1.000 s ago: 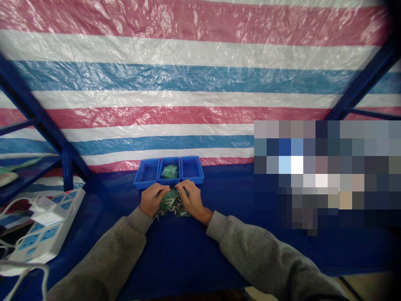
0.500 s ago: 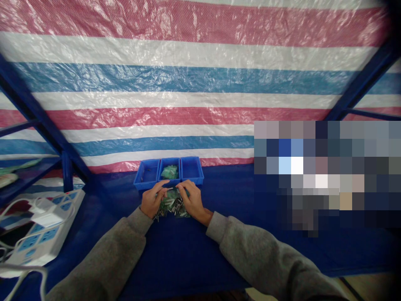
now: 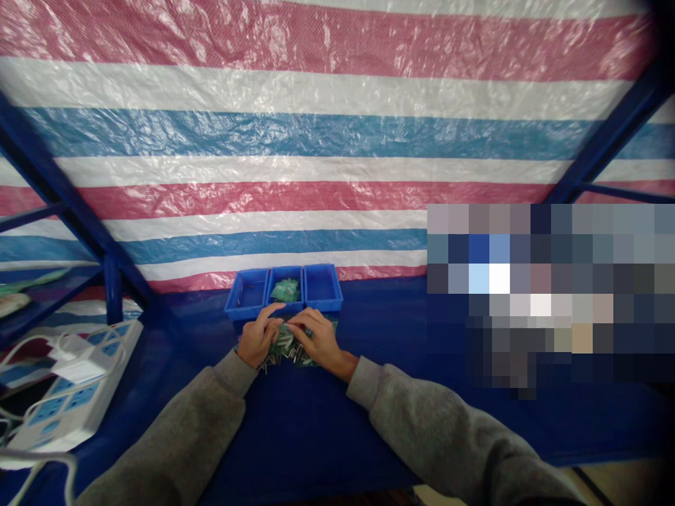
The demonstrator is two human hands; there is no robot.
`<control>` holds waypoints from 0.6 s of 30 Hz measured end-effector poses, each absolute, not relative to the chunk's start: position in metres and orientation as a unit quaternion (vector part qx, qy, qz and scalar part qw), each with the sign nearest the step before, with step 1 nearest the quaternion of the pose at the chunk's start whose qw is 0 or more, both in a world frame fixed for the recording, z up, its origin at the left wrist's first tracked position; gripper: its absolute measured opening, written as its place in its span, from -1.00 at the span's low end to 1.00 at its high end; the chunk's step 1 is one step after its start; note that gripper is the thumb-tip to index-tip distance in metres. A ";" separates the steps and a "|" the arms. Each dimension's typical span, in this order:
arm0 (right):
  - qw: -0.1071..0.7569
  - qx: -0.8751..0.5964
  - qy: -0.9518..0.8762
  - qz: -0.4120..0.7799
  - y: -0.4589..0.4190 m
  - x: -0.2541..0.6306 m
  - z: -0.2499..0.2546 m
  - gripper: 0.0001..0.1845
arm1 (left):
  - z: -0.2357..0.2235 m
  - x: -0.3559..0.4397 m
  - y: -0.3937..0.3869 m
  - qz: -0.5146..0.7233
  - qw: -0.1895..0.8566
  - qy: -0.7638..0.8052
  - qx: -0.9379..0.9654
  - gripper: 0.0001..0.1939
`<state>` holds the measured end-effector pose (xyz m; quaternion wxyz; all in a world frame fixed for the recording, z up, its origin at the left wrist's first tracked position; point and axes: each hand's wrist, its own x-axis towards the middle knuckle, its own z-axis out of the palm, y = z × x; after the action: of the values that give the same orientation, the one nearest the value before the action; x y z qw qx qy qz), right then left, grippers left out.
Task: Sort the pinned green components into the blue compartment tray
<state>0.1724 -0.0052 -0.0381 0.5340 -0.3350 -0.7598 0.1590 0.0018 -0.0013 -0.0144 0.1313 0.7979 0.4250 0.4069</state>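
Note:
My left hand (image 3: 258,339) and my right hand (image 3: 318,341) hover low over a heap of small green pieces with metal pins (image 3: 287,351), their fingertips meeting above it. Both hands touch the heap, and they hide much of it. Whether either hand pinches a piece is too small to tell. Just beyond the fingers stands a blue three-compartment tray (image 3: 283,309). Its middle compartment holds a small pile of green pieces (image 3: 285,289). Several stray pins lie around the heap's front edge.
A white power strip (image 3: 79,386) with blue sockets and plugged-in cables lies at the left on the blue work surface (image 3: 401,422). A striped plastic tarp (image 3: 337,176) hangs behind, framed by blue shelf bars (image 3: 68,211). A pixelated patch (image 3: 548,295) hides the right side.
My right hand has turned and reached further left, bringing its fingers closer to my left hand above the heap. My left hand has barely moved.

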 end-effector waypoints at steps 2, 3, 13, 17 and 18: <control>0.533 -0.343 -0.757 0.158 -0.005 0.172 -0.038 -0.82 | -0.016 0.000 0.000 0.403 0.115 0.420 0.805 -0.66; 0.536 -0.352 -0.751 0.158 -0.005 0.172 -0.037 -0.81 | -0.016 -0.001 0.001 0.401 0.101 0.416 0.810 -0.67; 0.531 -0.407 -0.728 0.147 -0.002 0.174 -0.039 -0.66 | -0.014 0.001 0.004 0.417 0.013 0.350 0.838 -0.81; 0.544 -0.409 -0.718 0.149 -0.003 0.174 -0.039 -0.64 | -0.009 0.002 -0.001 0.390 0.028 0.350 0.851 -0.74; 0.553 -0.402 -0.713 0.154 -0.004 0.174 -0.039 -0.68 | -0.008 0.002 -0.002 0.385 0.032 0.356 0.851 -0.71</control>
<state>0.1741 -0.0036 -0.0385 0.5529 -0.4020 -0.7134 0.1543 0.0020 -0.0024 -0.0079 0.0319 0.8508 0.3558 0.3852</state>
